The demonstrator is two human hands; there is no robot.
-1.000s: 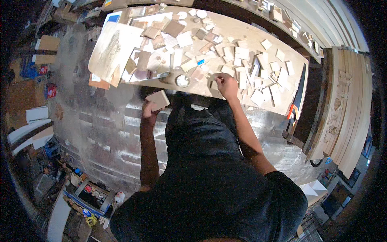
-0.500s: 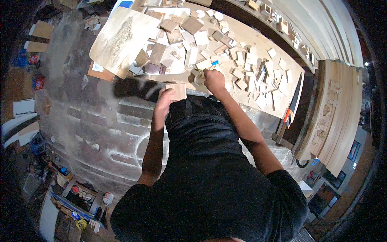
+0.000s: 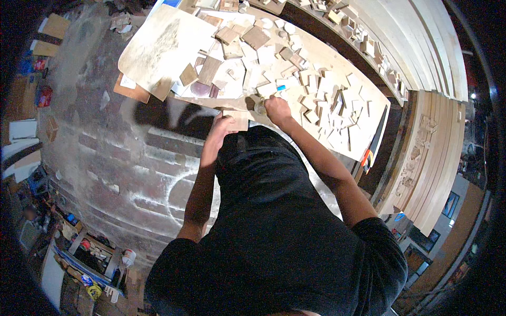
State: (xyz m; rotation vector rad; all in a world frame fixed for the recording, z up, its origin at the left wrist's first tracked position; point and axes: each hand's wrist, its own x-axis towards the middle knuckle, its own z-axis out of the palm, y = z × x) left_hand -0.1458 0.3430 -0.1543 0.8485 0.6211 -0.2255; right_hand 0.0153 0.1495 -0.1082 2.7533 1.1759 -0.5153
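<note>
The left hand [image 3: 215, 132] gripped a pale rectangular wooden block [image 3: 239, 120] near the wooden bench [image 3: 329, 55]. The right hand [image 3: 278, 109] curled its fingers [image 3: 270, 104] at a round pale container [image 3: 260, 108], hold unclear; angular wooden offcuts [image 3: 312, 115] crowded close.

Exposure uneven: bench top [image 3: 329, 55] and plywood sheet [image 3: 161, 52] lit hard, near white, with glare eating detail on the wood pieces [image 3: 311, 114] at right; floor [image 3: 100, 163] much dimmer, with a dark shadow just off the bench's near edge, left of the left hand [image 3: 216, 132]; black shirt [image 3: 274, 247] shows little detail, grainy. Fisheye bends the pale boards [image 3: 437, 47] at upper right into arcs; black vignette swallows the corners; clutter [image 3: 95, 255] at lower left is dim and soft; right hand [image 3: 278, 109] reads fairly sharp.
</note>
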